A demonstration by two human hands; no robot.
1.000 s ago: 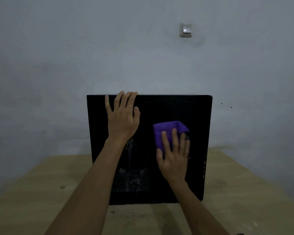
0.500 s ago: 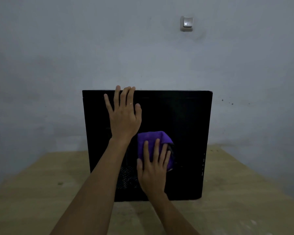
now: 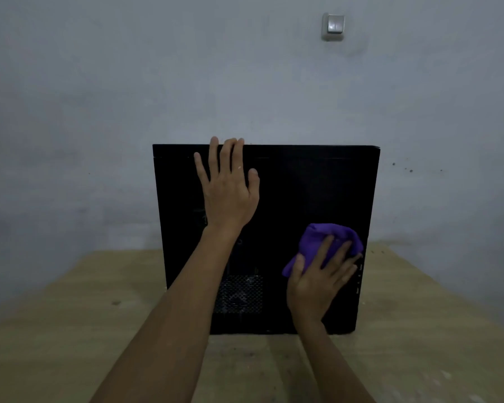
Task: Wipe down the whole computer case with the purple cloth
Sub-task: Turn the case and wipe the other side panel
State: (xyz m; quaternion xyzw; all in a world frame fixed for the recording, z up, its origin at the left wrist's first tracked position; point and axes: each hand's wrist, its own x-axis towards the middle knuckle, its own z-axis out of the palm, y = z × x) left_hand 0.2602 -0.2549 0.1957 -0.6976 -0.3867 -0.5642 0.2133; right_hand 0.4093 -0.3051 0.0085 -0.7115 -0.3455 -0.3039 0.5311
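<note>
Right hand (image 3: 317, 283) flat on the purple cloth (image 3: 329, 242), fingers spread and nearly straight, pressing it against the side panel of the computer case (image 3: 309, 187). The cloth sits bunched under and just beyond the fingertips, close to the panel's right edge. Left hand (image 3: 230, 190) is up and to the left of it, open, palm flat on the panel, fingertips hooked over the top edge to steady the case on the bench (image 3: 70, 315). This looks like the side-panel wipe, mid-pass. Next, I'd judge, the cloth needs to cover the upper right area, then the other faces. The dim light swallows the panel's detail; only a mesh vent (image 3: 239, 295) below the left wrist shows. The far sides are hidden.
</note>
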